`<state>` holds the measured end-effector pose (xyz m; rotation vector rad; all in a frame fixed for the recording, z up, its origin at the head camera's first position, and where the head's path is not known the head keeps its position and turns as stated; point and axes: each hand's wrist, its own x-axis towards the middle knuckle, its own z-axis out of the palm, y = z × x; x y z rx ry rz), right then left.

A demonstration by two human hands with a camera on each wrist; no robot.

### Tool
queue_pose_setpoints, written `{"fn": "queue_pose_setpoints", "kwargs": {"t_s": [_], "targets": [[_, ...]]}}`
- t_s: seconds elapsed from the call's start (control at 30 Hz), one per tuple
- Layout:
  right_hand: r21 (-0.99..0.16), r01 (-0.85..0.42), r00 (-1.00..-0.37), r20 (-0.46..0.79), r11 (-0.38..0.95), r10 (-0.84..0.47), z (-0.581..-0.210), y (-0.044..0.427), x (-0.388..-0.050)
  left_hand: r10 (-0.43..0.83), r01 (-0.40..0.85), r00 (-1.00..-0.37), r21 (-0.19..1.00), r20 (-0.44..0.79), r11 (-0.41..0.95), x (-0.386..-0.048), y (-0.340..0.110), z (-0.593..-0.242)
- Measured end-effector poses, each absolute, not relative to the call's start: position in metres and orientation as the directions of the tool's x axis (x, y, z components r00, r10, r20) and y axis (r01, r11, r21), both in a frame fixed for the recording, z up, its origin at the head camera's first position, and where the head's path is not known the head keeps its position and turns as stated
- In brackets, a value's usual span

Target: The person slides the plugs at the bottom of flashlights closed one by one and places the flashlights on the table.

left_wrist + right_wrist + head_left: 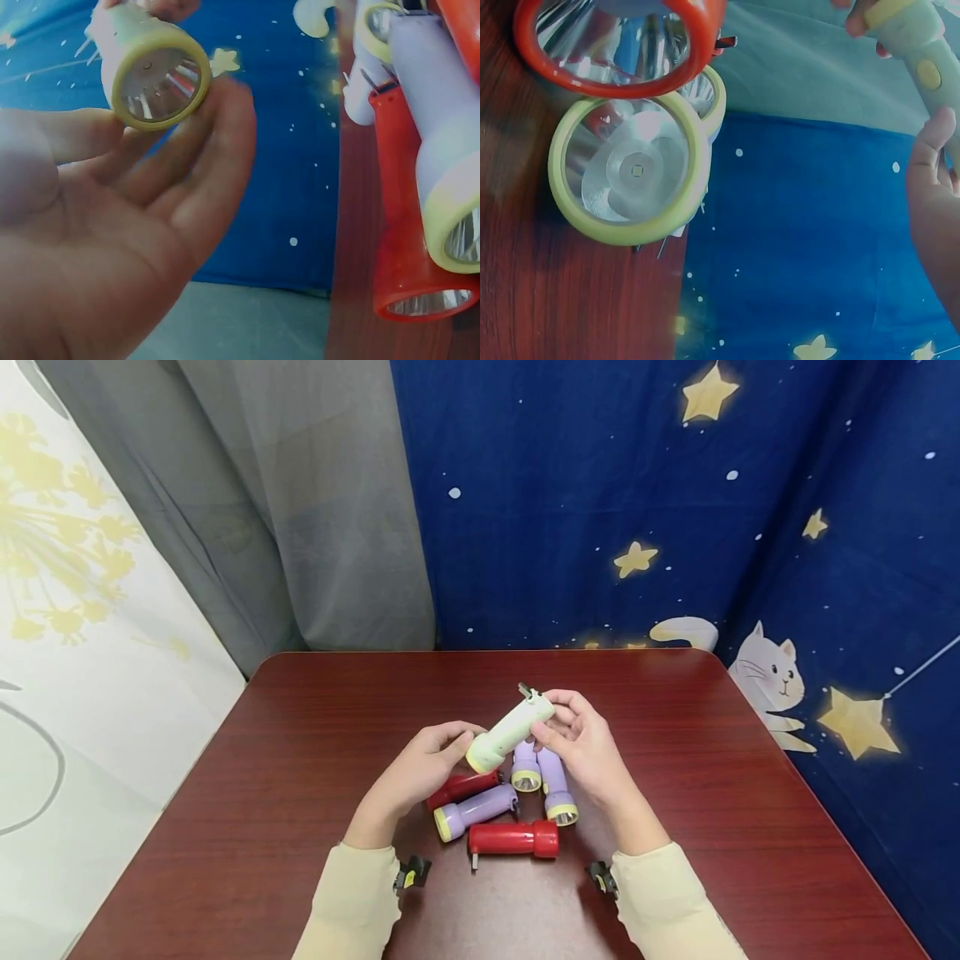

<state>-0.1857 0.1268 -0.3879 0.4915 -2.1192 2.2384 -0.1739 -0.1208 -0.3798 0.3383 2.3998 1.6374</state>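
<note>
Head view: both hands are holding a pale green flashlight (512, 731) slantwise above the table (337, 718), its metal prongs (526, 691) sticking out at the far end. The left hand (423, 764) is pinching the lamp end, thumb against fingers; the right hand (588, 750) is gripping near the prongs. Purple flashlights (480, 808) and red flashlights (510, 840) are lying close together below; keeping the held one clear of them seems wise.

Left wrist view: the thumb is touching the yellow rim (150, 124), fingers only lightly bent. The pinch is looking slight; the right hand should probably be bearing the weight.

Right wrist view: the thumb is pressing the barrel near the yellow button (929, 74), the other fingers mostly hidden. Turning would likely go best with that thumb resting off the button.
</note>
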Motion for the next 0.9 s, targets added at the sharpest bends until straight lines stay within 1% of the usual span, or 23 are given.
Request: {"fn": "queue_pose_setpoints", "kwargs": {"t_s": [0.07,0.13,0.17,0.27,0.33,0.4,0.5,0.63,0.73,0.9], "targets": [[-0.970,-0.228,-0.955,0.240,-0.085,-0.173,-0.388,0.125,-0.185,0.239,0.125,-0.971,0.890,0.018,0.438,-0.173,-0.117,-0.380],[-0.970,-0.231,-0.961,0.239,-0.070,-0.138,-0.388,0.122,-0.186,0.198,0.220,-0.971,0.825,0.134,0.521,-0.171,-0.111,-0.380],[-0.971,-0.232,-0.963,0.238,-0.059,-0.123,-0.388,0.121,-0.186,0.190,0.280,-0.960,0.779,0.207,0.561,-0.171,-0.109,-0.379],[-0.974,-0.226,-0.970,0.227,-0.017,-0.083,-0.387,0.117,-0.184,0.226,0.453,-0.884,0.629,0.409,0.632,-0.167,-0.100,-0.376],[-0.973,-0.229,-0.971,0.228,0.006,-0.065,-0.387,0.114,-0.183,0.272,0.536,-0.827,0.542,0.492,0.647,-0.165,-0.095,-0.373],[-0.972,-0.232,-0.972,0.231,0.025,-0.049,-0.386,0.111,-0.182,0.313,0.583,-0.789,0.481,0.529,0.655,-0.162,-0.090,-0.371],[-0.967,-0.246,-0.969,0.245,0.070,-0.022,-0.385,0.106,-0.179,0.349,0.608,-0.769,0.442,0.536,0.660,-0.159,-0.084,-0.370],[-0.951,-0.257,-0.966,0.260,0.173,-0.004,-0.384,0.102,-0.174,0.341,0.609,-0.771,0.468,0.537,0.640,-0.159,-0.081,-0.371],[-0.936,-0.263,-0.964,0.267,0.235,-0.015,-0.382,0.101,-0.169,0.322,0.612,-0.769,0.489,0.553,0.622,-0.159,-0.080,-0.373],[-0.905,-0.311,-0.949,0.313,0.289,-0.041,-0.376,0.099,-0.162,0.287,0.617,-0.761,0.511,0.582,0.598,-0.160,-0.082,-0.375]]}}
